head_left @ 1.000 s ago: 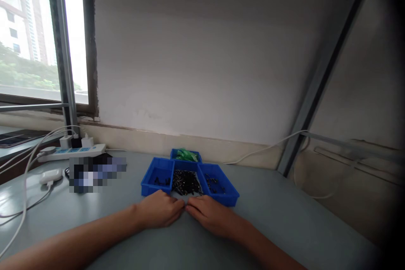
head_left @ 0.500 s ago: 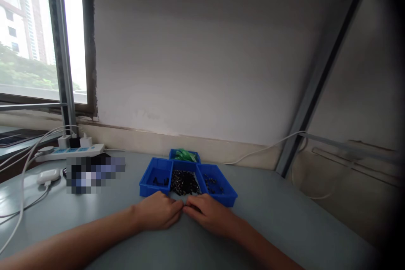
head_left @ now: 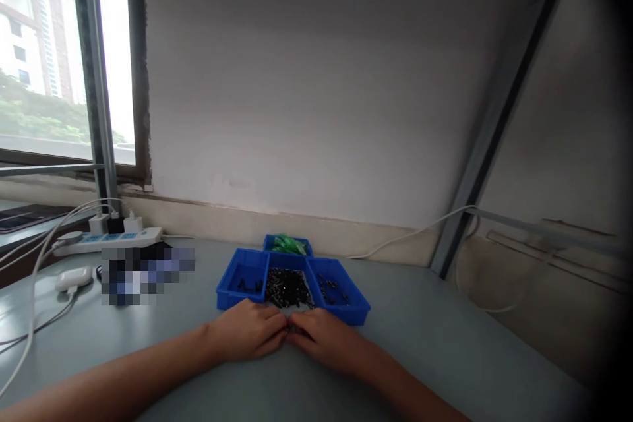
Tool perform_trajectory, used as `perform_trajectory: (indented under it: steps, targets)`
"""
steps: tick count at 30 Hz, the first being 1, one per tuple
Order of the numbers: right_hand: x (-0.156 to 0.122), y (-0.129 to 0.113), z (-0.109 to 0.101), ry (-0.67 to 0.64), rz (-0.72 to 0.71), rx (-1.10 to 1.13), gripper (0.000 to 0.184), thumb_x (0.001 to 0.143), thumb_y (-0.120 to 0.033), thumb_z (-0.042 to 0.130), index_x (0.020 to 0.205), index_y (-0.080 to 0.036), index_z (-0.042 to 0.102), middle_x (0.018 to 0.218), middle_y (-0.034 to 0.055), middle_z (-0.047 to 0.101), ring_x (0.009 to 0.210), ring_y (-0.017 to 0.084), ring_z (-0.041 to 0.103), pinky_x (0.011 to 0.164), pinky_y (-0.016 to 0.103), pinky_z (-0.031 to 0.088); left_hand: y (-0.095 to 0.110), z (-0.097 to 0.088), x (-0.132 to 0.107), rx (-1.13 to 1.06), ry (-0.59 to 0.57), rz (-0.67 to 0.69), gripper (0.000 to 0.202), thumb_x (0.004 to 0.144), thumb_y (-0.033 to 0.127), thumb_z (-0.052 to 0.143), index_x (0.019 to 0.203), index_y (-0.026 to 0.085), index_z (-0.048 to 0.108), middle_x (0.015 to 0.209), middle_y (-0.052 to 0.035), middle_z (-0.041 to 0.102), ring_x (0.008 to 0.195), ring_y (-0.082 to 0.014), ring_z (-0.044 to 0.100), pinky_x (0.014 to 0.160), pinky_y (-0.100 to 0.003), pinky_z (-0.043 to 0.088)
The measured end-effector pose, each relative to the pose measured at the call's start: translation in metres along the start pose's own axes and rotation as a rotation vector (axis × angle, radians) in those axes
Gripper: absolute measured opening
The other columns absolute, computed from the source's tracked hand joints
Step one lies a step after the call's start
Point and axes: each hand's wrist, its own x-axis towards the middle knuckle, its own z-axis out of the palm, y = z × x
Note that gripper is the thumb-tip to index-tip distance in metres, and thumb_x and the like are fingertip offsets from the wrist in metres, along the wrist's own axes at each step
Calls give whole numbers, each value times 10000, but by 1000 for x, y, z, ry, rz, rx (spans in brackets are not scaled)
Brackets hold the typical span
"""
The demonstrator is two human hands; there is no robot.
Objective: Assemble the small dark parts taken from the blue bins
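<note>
My left hand (head_left: 251,330) and my right hand (head_left: 324,337) meet fingertip to fingertip just in front of the blue bins. Both are closed in a pinch, and whatever lies between the fingers is too small and hidden to name. Right behind them, a heap of small dark and shiny metal parts (head_left: 288,285) fills the middle bin. The left blue bin (head_left: 241,300) has a few black pieces in it. Several small metallic pieces (head_left: 332,285) lie scattered in the right blue bin (head_left: 357,316).
A rear blue bin (head_left: 268,242) holds green plastic packaging (head_left: 289,244). To the left are a white power strip (head_left: 148,235) with plugs and cables, a white charging case (head_left: 74,278) and a blurred-out item (head_left: 143,270). The wall stands behind, with a metal post (head_left: 459,231) at right.
The fingers of my right hand have shifted slightly and closed in nearer to the left fingertips. The bins and their contents look the same; the view has tilted a little.
</note>
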Motion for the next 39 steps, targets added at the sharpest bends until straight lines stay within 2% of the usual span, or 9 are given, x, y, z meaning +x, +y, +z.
perform_trajectory:
  steps: [8, 11, 14, 18, 21, 25, 32, 39]
  targets:
    - [2, 5, 2, -21, -17, 11, 229, 890, -337, 496, 821, -169, 636, 786, 31, 669, 712, 167, 600, 602, 222, 374, 0, -1, 0, 7, 48, 90, 247, 950, 254, 342, 880, 148, 554, 813, -47, 583, 677, -144, 568, 559, -233, 455]
    - [1, 5, 2, -17, -23, 21, 202, 865, -338, 537, 817, -170, 639, 782, 26, 672, 709, 164, 599, 602, 218, 371, 0, -2, 0, 5, 40, 131, 203, 932, 239, 371, 903, 155, 553, 875, -56, 590, 742, -150, 573, 584, -231, 462]
    - [0, 4, 0, -32, -31, 21, 203, 826, -362, 586, 787, -169, 633, 748, 14, 663, 679, 153, 589, 578, 210, 361, 0, -3, 0, 6, 22, 156, 132, 882, 207, 426, 837, 157, 540, 813, -43, 593, 744, -161, 566, 575, -236, 456]
    - [0, 1, -2, -14, -41, 23, 248, 859, -380, 537, 765, -164, 615, 727, 10, 653, 661, 142, 580, 559, 206, 348, -1, 0, 0, 15, 19, 130, 83, 817, 186, 469, 743, 165, 502, 690, -19, 564, 642, -157, 540, 544, -252, 435]
    - [0, 1, 0, 27, -63, -8, 290, 912, -353, 450, 759, -162, 605, 739, 21, 652, 681, 147, 586, 579, 218, 348, -1, 4, -1, 24, 35, 106, 71, 798, 162, 460, 737, 168, 496, 688, -18, 562, 626, -153, 533, 540, -253, 418]
    - [1, 2, 3, 34, -82, -19, 279, 922, -328, 429, 781, -162, 603, 760, 27, 657, 691, 149, 593, 585, 222, 348, -1, 5, 0, 17, 46, 91, 102, 824, 165, 446, 738, 166, 500, 698, -21, 565, 637, -152, 537, 552, -250, 410]
    - [1, 3, 5, 51, -65, -24, 225, 889, -218, 428, 756, -160, 599, 757, 34, 662, 690, 144, 589, 595, 221, 348, 0, 1, 2, 1, 32, 45, 158, 889, 209, 421, 774, 161, 518, 732, -23, 581, 656, -146, 553, 573, -238, 417]
    - [1, 1, -2, 30, -6, -20, 144, 820, -178, 472, 762, -162, 603, 728, 26, 652, 679, 145, 581, 568, 211, 337, -2, 2, -1, -28, -32, -33, 121, 882, 258, 455, 839, 166, 520, 759, -17, 598, 653, -149, 575, 563, -233, 420]
